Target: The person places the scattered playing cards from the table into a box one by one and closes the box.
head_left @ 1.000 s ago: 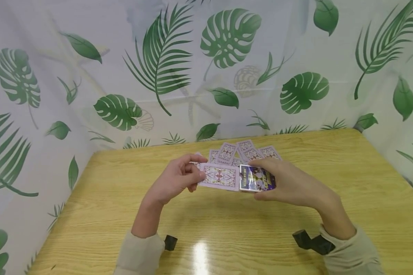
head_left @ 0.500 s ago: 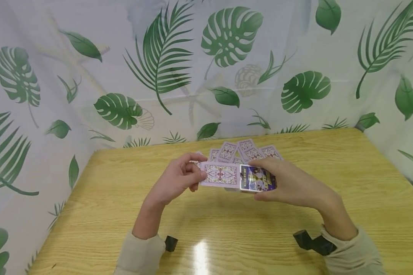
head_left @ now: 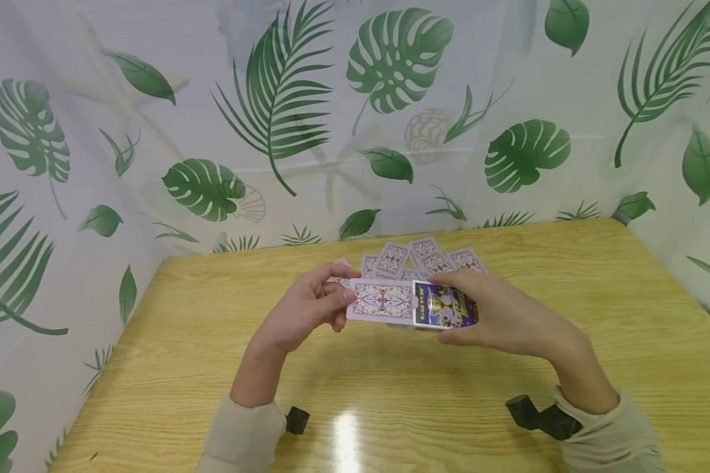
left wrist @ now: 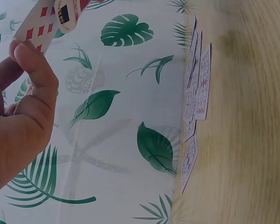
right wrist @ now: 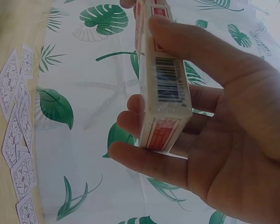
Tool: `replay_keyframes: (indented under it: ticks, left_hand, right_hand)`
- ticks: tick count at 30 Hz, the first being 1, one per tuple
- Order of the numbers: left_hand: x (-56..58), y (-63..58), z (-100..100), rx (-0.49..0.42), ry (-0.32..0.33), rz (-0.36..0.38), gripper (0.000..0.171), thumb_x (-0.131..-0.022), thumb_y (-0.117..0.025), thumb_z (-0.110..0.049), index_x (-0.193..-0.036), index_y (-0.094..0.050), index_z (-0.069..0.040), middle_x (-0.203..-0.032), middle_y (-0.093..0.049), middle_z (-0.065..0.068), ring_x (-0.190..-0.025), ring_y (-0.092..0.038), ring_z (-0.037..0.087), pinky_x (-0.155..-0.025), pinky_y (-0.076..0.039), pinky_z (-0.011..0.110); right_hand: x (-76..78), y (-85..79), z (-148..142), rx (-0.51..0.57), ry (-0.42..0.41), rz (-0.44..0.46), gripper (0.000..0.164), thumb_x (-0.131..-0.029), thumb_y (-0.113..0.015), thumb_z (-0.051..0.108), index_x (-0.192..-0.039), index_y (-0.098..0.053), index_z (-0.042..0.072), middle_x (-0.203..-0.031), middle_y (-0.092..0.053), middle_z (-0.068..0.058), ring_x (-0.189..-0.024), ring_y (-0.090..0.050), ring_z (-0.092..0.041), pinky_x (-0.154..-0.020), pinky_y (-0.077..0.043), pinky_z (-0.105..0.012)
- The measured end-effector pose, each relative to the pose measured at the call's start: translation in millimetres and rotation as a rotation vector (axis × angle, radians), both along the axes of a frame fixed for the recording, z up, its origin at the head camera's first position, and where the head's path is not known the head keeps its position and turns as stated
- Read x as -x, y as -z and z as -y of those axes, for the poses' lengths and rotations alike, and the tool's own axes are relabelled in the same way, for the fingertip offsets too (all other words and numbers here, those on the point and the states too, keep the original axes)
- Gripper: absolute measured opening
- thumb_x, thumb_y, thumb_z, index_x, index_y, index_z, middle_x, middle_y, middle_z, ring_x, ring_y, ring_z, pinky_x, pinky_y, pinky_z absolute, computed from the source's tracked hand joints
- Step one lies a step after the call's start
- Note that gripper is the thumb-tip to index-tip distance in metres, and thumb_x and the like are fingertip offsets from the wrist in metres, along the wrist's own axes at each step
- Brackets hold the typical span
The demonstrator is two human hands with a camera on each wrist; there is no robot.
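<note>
Head cam looks forward and down at the table (head_left: 426,394); wrist cams are way closer in, turned sideways, both catching the loose cards (left wrist: 201,93).

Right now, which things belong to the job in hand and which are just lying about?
In the job:
Purple-faced, white-edged rectangular card box, in the right hand
Pale floral-backed playing card at its opening, pinched by the left hand

Lying about:
Floral-backed, face-down loose cards on the yellow wooden table; matching backs, so possibly part of it
</note>
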State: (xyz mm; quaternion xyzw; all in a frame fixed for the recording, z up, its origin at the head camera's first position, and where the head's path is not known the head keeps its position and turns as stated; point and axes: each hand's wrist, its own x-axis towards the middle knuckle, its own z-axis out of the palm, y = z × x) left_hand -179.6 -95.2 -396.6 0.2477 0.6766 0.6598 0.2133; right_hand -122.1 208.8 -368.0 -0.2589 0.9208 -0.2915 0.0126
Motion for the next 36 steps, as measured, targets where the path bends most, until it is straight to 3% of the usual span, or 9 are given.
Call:
replay_keyframes:
  ticks: [7, 20, 36]
  left_hand:
    - [-0.1, 3.1, -5.9, -0.081, 0.054, 0.111, 0.031, -0.102, -0.051, -0.003, -0.13, -0.045, 0.009, -0.085, -0.068, 0.003, -0.058, -0.052, 0.01, -0.057, -0.047, 0.022]
    - [-1.7, 11.2, -17.5, 0.017, 0.067, 0.103, 0.009, -0.104, -0.049, -0.014, -0.104, -0.05, -0.005, -0.071, -0.054, 0.003, -0.058, -0.052, 0.013, -0.058, -0.048, 0.025]
    - [-3.1, 14.0, -22.2, 0.052, 0.103, 0.092, 0.013, -0.104, -0.05, -0.016, -0.105, -0.051, -0.004, -0.072, -0.055, 0.004, -0.061, -0.052, 0.013, -0.059, -0.049, 0.025]
  right_hand:
    - [-0.9, -0.7, 0.7, 0.03, -0.005, -0.011, 0.072, -0.08, -0.085, 0.027, -0.14, -0.053, 0.003, -0.136, -0.058, -0.012, -0.119, -0.055, -0.028, -0.098, -0.046, -0.049]
    - [-2.7, -1.5, 1.6, 0.046, -0.026, -0.033, 0.069, -0.08, -0.085, 0.026, -0.139, -0.054, 0.007, -0.131, -0.06, -0.006, -0.106, -0.055, -0.018, -0.088, -0.049, -0.037]
    - [-6.1, -3.1, 4.6, 0.027, -0.03, -0.048, 0.071, -0.079, -0.085, 0.029, -0.14, -0.054, 0.007, -0.135, -0.059, -0.008, -0.11, -0.056, -0.019, -0.089, -0.049, -0.038]
